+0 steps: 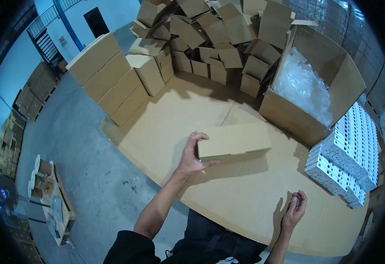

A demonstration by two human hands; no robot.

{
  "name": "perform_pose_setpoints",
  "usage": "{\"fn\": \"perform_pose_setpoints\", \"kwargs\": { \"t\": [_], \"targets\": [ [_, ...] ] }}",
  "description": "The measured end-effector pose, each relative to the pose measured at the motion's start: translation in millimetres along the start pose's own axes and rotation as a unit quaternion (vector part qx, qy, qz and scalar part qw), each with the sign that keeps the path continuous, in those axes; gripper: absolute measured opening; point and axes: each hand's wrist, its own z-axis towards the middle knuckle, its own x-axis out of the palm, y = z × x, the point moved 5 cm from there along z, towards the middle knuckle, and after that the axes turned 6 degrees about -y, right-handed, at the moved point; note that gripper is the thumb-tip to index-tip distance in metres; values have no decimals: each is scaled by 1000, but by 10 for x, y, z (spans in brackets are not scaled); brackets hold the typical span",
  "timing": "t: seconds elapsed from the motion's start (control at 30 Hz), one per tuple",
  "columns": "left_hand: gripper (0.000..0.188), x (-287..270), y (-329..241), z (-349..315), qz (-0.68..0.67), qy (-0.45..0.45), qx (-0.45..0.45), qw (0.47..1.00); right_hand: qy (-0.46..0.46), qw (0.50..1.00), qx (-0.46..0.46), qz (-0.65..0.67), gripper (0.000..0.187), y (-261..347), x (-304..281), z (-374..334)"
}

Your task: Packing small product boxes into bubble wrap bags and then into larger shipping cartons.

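A closed brown cardboard box (pixel 234 138), long and low, is at the middle of the table, casting a shadow on its near side. My left hand (pixel 193 155) is closed around its left end, fingers over the top edge and thumb along the near side. To the right and nearer me, my right hand (pixel 294 210) is apart from the box, above the table. Its fingers curl in against the thumb, and whatever may lie inside them is hidden.
Cardboard covers the table (pixel 227 207). Stacked closed boxes (pixel 113 79) line its far left edge; open boxes (pixel 218 39) pile up behind. At right, a large carton (pixel 284 112) holds clear plastic bags (pixel 304 83), beside stacked white slotted pieces (pixel 348 152). A pallet with spools (pixel 54 198) is on the floor.
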Motion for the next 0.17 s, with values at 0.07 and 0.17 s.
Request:
{"fn": "perform_pose_setpoints", "kwargs": {
  "t": [0.07,0.17],
  "targets": [
    [86,-288,19,-16,11,-41,-10,999,4,1000,-3,3,28,-50,-23,23],
    [88,-880,20,-6,131,-116,16,984,5,1000,8,15,29,-142,-19,24]
  ]
}}
